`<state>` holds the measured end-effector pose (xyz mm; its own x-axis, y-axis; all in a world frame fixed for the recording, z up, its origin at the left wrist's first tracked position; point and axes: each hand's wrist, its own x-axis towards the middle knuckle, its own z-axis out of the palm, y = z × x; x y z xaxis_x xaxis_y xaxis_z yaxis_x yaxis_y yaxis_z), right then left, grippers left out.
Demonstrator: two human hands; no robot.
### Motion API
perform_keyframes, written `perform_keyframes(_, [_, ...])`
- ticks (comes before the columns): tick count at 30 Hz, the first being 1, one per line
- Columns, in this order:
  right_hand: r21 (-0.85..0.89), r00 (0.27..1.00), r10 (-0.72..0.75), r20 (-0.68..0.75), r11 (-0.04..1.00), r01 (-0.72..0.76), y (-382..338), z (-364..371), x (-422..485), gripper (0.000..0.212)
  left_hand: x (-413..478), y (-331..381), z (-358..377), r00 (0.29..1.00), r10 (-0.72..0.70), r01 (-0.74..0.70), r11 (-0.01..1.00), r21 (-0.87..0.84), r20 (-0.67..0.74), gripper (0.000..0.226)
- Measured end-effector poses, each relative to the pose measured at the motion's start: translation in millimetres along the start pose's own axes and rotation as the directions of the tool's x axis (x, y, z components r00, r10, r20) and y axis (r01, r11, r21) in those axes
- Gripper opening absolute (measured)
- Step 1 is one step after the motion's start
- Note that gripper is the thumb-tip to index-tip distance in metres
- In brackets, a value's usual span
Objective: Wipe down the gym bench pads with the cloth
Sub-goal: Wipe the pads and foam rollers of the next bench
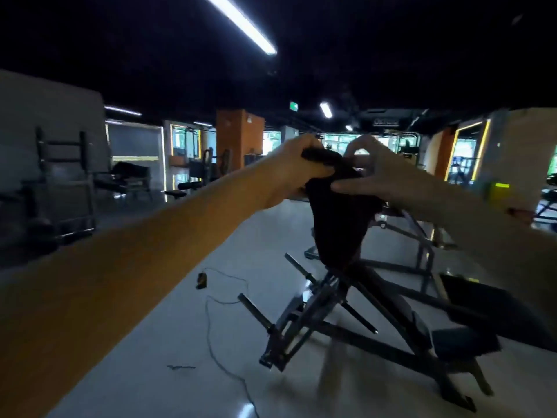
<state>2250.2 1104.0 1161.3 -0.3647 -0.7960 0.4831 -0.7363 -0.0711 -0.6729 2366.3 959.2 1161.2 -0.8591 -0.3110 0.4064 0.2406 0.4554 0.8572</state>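
The dark, soft fabric cloth (337, 224) hangs from your raised hands. Your left hand (297, 165) grips its top corner and your right hand (372, 176) pinches the edge just beside it. It looks light and floppy, so bunch it in one palm before reaching for the black padded gym bench (465, 339) below your right hand.

1. A black ceiling (391, 40) carries a long white strip light (241, 24), with smaller lamps farther back.
2. The pale grey floor (168, 342) is glossy and mirrors the light. A thin cable (208, 324) trails across it.
3. An orange pillar (238, 137) stands at mid-distance, and yellow-edged windows (465, 155) show green beyond.
4. At left, a dark metal rack (63, 176) stands before a grey wall (45, 110).
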Motion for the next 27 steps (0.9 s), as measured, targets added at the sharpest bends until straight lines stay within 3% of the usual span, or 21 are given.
perform_keyframes(3, [0.052, 0.997, -0.065, 0.04, 0.997, 0.063, -3, 35, 47, 0.067, 0, -7, -49, 0.997, 0.038, -0.027, 0.987, 0.155, -0.064, 0.019])
perform_keyframes(9, [0.096, 0.97, -0.183, 0.16, 0.981, 0.169, 14, 110, 147, 0.025, 4, -27, -138, 0.986, 0.044, 0.046, 0.854, 0.518, -0.16, 0.026])
perform_keyframes(16, [0.197, 0.919, -0.324, 0.226, 0.939, 0.283, -4, 220, 266, 0.009, 1, -74, -257, 0.892, -0.113, 0.334, 0.818, 0.468, -0.438, 0.025])
perform_keyframes(18, [0.225, 0.905, -0.345, 0.25, 0.93, 0.292, -12, 257, 295, 0.013, -8, -91, -295, 0.867, -0.141, 0.389, 0.79, 0.474, -0.477, 0.026])
perform_keyframes(20, [0.242, 0.889, -0.365, 0.276, 0.922, 0.303, -21, 296, 321, 0.017, -21, -108, -336, 0.856, -0.146, 0.417, 0.762, 0.495, -0.495, 0.026])
perform_keyframes(23, [0.267, 0.878, -0.377, 0.294, 0.915, 0.304, -37, 360, 365, 0.007, -40, -134, -407, 0.864, -0.155, 0.421, 0.744, 0.519, -0.479, 0.023])
perform_keyframes(27, [0.31, 0.876, -0.38, 0.298, 0.906, 0.287, -65, 445, 421, 0.021, -55, -169, -508, 0.883, -0.157, 0.387, 0.775, 0.5, -0.442, 0.01])
